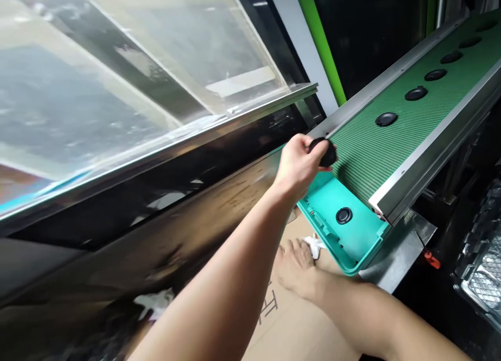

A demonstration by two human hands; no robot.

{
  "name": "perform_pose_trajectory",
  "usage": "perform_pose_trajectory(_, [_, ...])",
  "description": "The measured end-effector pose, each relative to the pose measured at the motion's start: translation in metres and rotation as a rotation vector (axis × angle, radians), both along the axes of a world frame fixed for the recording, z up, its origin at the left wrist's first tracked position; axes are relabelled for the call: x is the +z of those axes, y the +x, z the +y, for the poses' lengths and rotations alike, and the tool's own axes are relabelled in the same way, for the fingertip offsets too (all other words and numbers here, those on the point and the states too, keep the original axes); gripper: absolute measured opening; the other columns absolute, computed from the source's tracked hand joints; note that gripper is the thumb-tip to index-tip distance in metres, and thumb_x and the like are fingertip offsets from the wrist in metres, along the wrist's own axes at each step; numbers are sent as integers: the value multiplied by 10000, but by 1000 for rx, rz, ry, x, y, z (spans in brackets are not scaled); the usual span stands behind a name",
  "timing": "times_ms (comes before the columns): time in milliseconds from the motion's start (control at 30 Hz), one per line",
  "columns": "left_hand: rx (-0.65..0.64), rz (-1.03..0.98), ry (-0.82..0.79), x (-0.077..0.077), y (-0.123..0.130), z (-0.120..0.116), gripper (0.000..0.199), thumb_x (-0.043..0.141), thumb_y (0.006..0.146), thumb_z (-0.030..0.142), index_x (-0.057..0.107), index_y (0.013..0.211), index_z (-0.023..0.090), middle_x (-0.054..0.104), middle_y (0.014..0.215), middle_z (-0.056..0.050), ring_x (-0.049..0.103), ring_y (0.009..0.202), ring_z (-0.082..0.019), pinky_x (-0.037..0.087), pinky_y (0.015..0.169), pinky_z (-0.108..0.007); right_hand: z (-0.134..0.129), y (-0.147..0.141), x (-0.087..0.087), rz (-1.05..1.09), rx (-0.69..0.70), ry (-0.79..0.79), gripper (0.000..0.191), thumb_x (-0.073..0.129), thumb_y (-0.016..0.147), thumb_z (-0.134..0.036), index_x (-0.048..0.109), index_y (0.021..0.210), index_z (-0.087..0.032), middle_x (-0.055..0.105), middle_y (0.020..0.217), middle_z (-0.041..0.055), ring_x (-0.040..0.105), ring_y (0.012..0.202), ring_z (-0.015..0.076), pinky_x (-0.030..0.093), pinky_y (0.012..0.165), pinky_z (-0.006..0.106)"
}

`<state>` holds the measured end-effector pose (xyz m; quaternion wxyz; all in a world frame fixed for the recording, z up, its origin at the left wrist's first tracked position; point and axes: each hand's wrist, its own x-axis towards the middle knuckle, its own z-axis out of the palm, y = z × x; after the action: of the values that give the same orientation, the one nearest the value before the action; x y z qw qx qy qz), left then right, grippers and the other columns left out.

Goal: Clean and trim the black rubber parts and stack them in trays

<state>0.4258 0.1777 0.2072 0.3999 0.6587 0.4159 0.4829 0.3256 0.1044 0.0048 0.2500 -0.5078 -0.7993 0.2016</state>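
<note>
My left hand grips a black round part above the near end of a green conveyor belt. Just below it, a teal tray sits at the belt's end with one black disc inside. My right hand lies on a cardboard surface, fingers somewhat spread, beside a small white crumpled piece. Several more black discs, the closest one among them, lie in a line along the belt.
Metal rails edge the belt. To the left stands a large clear-panelled frame with a dark lower edge. A red-handled tool is right of the tray, near a metal plate. White material shows at lower left.
</note>
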Motion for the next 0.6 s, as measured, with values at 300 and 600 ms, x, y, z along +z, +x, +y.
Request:
perform_pose_trajectory(300, [494,-611,-344,-141,-215,-82,217,574,874,103,565,1045,236,730,1023,-60,715,775,-171,526,573,-225,2,1,-9,-93,-83,140,308,618,824,-344,676,1060,-154,632,1064,147,540,1045,298,435,913,441])
perform_pose_trajectory(600, [363,-1057,-525,-209,-248,-107,433,276,1042,368,651,1169,192,714,1082,-118,699,987,-212,567,884,-399,-9,-13,-6,167,-47,197,428,592,946,-418,587,1329,-227,586,1195,96,518,1100,237,425,972,357])
